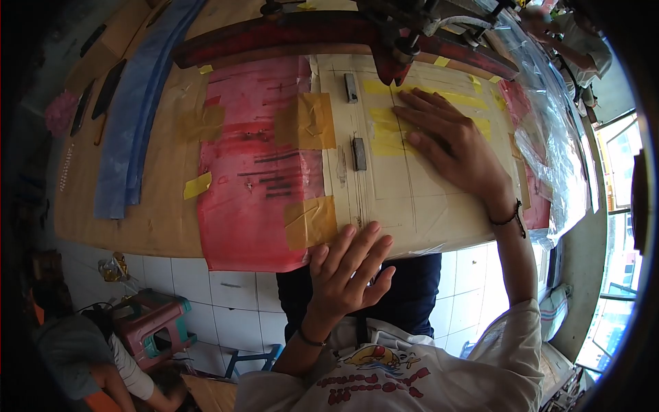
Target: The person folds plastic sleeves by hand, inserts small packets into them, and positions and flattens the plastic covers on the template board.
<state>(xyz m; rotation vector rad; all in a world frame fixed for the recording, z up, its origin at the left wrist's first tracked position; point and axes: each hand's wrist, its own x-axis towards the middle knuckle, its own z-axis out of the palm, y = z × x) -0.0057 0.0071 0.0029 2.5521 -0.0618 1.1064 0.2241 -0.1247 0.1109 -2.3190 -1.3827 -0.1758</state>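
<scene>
My right hand [449, 141] lies flat on the pale board surface [384, 199], fingers stretched over yellow tape strips [391, 130]. At the table's near edge, my left hand [350, 275] has its fingers extended and holds nothing. Its fingertips are close to a brown tape patch [310, 223] on a red plastic sheet [240, 226]. Between the hands and the red sheet sit two small dark bars [360, 154], one farther back than the other. Just beyond my right fingertips is a red metal bar [295, 31] with a pointed bracket [391, 65].
Blue plastic strips [123, 151] and dark tools [108, 89] lie on the left of the wooden table [165, 226]. Clear plastic film [556, 158] covers the right edge. One person [82, 357] is at lower left by a stool [151, 326], another [583, 48] at upper right.
</scene>
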